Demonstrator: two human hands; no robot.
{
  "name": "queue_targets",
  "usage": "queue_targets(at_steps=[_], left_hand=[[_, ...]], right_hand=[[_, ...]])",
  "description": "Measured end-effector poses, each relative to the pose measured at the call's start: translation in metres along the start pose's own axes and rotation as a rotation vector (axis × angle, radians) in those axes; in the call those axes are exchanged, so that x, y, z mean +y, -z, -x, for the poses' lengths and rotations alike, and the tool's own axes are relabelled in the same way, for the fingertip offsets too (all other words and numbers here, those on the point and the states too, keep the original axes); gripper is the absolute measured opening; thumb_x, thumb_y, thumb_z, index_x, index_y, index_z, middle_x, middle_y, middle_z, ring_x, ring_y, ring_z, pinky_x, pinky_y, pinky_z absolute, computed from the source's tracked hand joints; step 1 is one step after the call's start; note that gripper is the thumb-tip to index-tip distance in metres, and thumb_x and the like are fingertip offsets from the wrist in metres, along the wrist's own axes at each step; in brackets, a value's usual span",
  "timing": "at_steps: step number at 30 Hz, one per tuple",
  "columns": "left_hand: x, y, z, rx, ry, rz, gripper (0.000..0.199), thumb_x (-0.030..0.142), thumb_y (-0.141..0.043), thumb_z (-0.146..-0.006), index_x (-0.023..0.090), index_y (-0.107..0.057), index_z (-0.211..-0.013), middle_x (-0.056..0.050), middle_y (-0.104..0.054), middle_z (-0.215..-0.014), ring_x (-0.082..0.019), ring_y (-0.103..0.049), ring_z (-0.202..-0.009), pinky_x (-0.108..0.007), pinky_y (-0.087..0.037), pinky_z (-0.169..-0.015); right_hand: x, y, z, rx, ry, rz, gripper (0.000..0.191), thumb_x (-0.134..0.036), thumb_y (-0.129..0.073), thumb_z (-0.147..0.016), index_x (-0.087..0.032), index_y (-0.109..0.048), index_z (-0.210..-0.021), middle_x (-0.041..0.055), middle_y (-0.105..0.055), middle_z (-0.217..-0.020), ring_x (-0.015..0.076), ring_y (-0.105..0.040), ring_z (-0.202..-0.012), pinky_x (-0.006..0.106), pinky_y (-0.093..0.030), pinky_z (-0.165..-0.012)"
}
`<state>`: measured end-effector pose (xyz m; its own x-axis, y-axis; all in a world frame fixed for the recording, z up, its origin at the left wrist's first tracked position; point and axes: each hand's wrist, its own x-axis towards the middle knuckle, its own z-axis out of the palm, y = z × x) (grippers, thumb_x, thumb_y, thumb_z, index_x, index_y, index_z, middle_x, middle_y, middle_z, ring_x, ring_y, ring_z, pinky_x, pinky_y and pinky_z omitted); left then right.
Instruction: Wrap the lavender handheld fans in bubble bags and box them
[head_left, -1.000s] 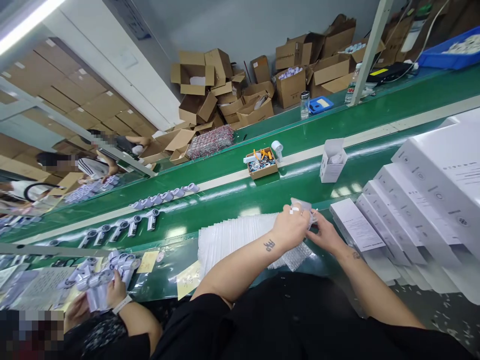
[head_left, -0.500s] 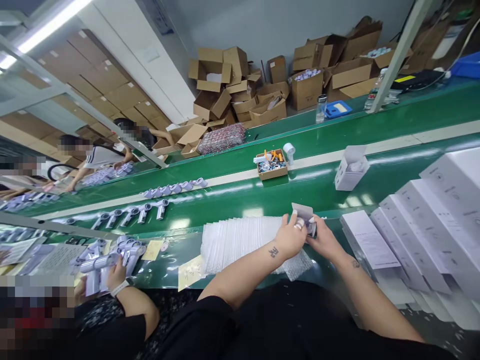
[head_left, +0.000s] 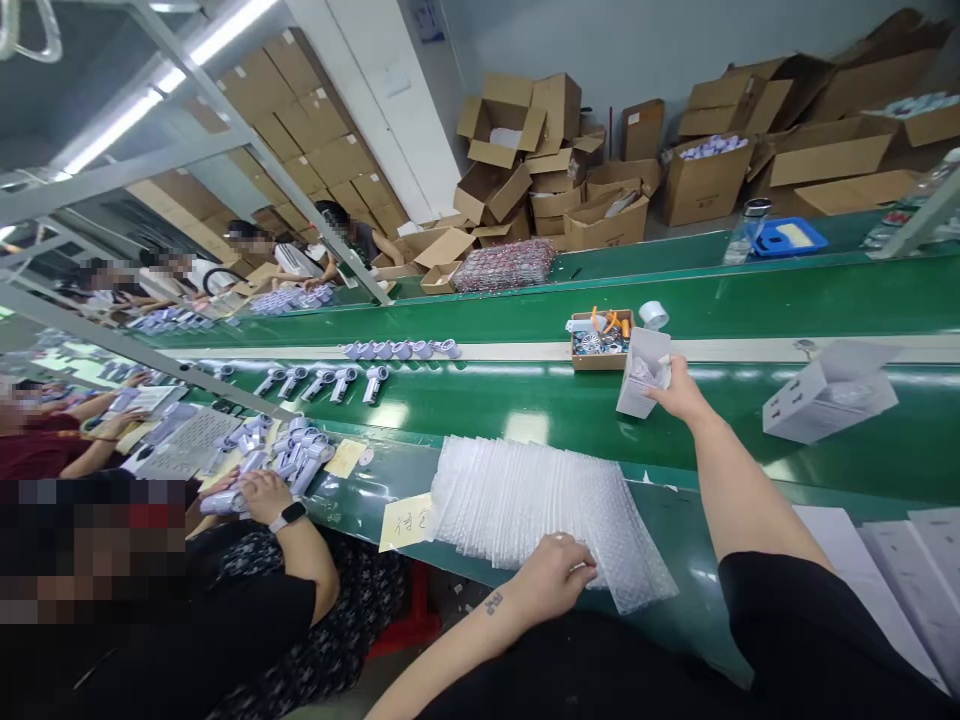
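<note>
My right hand (head_left: 681,390) is out over the green belt, fingers closed on the upper edge of a small open white box (head_left: 640,385). The box is upright beside a brown carton of small parts. My left hand (head_left: 556,574) is low at the near edge of a fanned row of clear bubble wrap bags (head_left: 517,495). Its fingers are curled against a bag there, and the fingertips are partly hidden. Another open white box (head_left: 821,395), with something wrapped in clear plastic inside, stands tilted in view to the right.
The brown carton (head_left: 600,350) holds orange and blue parts, with a white cylinder (head_left: 653,316) behind it. Hair dryers (head_left: 343,384) lie in a line on the belt. A co-worker's hand (head_left: 264,494) is at the left among more dryers. White boxes (head_left: 892,560) are stacked at lower right.
Both hands were together on a small white box. They have parted: the right carried a white box forward onto the belt, the left came back to the bubble wrap. The view swung left.
</note>
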<state>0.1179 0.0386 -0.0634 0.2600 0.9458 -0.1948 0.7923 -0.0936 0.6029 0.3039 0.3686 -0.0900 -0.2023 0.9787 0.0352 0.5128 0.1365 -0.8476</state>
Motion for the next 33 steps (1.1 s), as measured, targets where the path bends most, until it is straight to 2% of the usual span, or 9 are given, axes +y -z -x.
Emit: queue_targets(at_steps=[5, 8, 10, 12, 15, 18, 24, 30, 33], left_hand=[[-0.014, 0.005, 0.028, -0.04, 0.117, 0.132, 0.016, 0.022, -0.052, -0.084, 0.019, -0.066, -0.092, -0.003, -0.068, -0.089, -0.015, -0.06, -0.087, -0.025, -0.043, -0.081], [-0.021, 0.012, 0.039, -0.032, 0.138, 0.177, 0.018, 0.022, -0.051, -0.085, 0.019, -0.066, -0.093, -0.002, -0.067, -0.091, -0.015, -0.06, -0.087, -0.023, -0.043, -0.08], [-0.026, 0.017, 0.045, -0.019, 0.145, 0.195, 0.019, 0.024, -0.05, -0.085, 0.019, -0.066, -0.094, -0.003, -0.067, -0.092, -0.015, -0.06, -0.088, -0.023, -0.043, -0.08], [-0.031, 0.022, 0.05, -0.021, 0.148, 0.206, 0.019, 0.025, -0.049, -0.086, 0.019, -0.066, -0.094, -0.003, -0.067, -0.093, -0.015, -0.059, -0.089, -0.023, -0.043, -0.081], [-0.04, 0.028, 0.057, -0.033, 0.142, 0.204, 0.02, 0.026, -0.049, -0.086, 0.018, -0.066, -0.095, -0.003, -0.067, -0.094, -0.016, -0.059, -0.09, -0.024, -0.042, -0.081], [-0.047, 0.033, 0.062, -0.045, 0.127, 0.192, 0.021, 0.027, -0.049, -0.087, 0.018, -0.066, -0.095, -0.004, -0.067, -0.095, -0.016, -0.059, -0.091, -0.025, -0.042, -0.081], [-0.055, 0.036, 0.075, -0.094, 0.065, 0.216, 0.021, 0.027, -0.049, -0.085, 0.018, -0.067, -0.093, -0.004, -0.068, -0.091, -0.016, -0.061, -0.086, -0.024, -0.043, -0.079], [-0.066, 0.038, 0.093, -0.085, 0.108, 0.302, 0.021, 0.024, -0.05, -0.083, 0.017, -0.068, -0.091, -0.003, -0.068, -0.091, -0.016, -0.06, -0.085, -0.024, -0.042, -0.079], [-0.069, 0.04, 0.095, -0.082, 0.168, 0.354, 0.023, 0.026, -0.049, -0.083, 0.016, -0.067, -0.091, -0.003, -0.068, -0.089, -0.016, -0.059, -0.083, -0.024, -0.043, -0.075]], right_hand=[[0.009, -0.017, 0.001, -0.023, 0.094, -0.101, 0.067, -0.022, -0.073, -0.052, -0.019, -0.044, -0.112, 0.0082, -0.057, -0.103, 0.0241, -0.056, -0.088, 0.045, -0.045, -0.082], [0.005, -0.024, 0.046, 0.192, 0.093, -0.032, 0.062, -0.03, -0.067, -0.063, -0.018, -0.043, -0.119, 0.0153, -0.047, -0.121, 0.0254, -0.055, -0.096, 0.041, -0.047, -0.08], [0.007, -0.035, 0.095, 0.24, 0.079, 0.047, 0.051, -0.038, -0.06, -0.072, -0.016, -0.047, -0.117, 0.0164, -0.05, -0.116, 0.0262, -0.056, -0.094, 0.042, -0.048, -0.08], [0.015, -0.053, 0.151, 0.005, 0.114, 0.109, 0.049, -0.048, -0.057, -0.074, -0.018, -0.052, -0.112, 0.0153, -0.055, -0.11, 0.0291, -0.055, -0.1, 0.046, -0.046, -0.084], [0.029, -0.087, 0.227, -0.364, 0.039, 0.282, 0.065, -0.06, -0.061, -0.065, -0.02, -0.054, -0.116, 0.0171, -0.047, -0.13, 0.039, -0.04, -0.121, 0.061, -0.034, -0.092], [0.037, -0.119, 0.266, -0.374, -0.109, 0.416, 0.076, -0.067, -0.059, -0.062, -0.025, -0.05, -0.124, 0.0133, -0.03, -0.145, 0.0446, -0.025, -0.129, 0.07, -0.028, -0.09], [0.029, -0.152, 0.26, -0.197, -0.075, 0.199, 0.059, -0.057, -0.055, -0.068, -0.02, -0.057, -0.114, 0.014, -0.05, -0.129, 0.0353, -0.039, -0.124, 0.056, -0.031, -0.098], [0.028, -0.142, 0.258, -0.146, -0.12, 0.149, 0.044, -0.055, -0.038, -0.078, -0.021, -0.062, -0.09, 0.012, -0.062, -0.107, 0.0313, -0.052, -0.112, 0.05, -0.04, -0.092], [0.026, -0.136, 0.269, -0.157, -0.145, 0.168, 0.054, -0.06, -0.058, -0.061, -0.018, -0.061, -0.095, 0.0155, -0.057, -0.116, 0.0362, -0.043, -0.121, 0.054, -0.034, -0.097]])
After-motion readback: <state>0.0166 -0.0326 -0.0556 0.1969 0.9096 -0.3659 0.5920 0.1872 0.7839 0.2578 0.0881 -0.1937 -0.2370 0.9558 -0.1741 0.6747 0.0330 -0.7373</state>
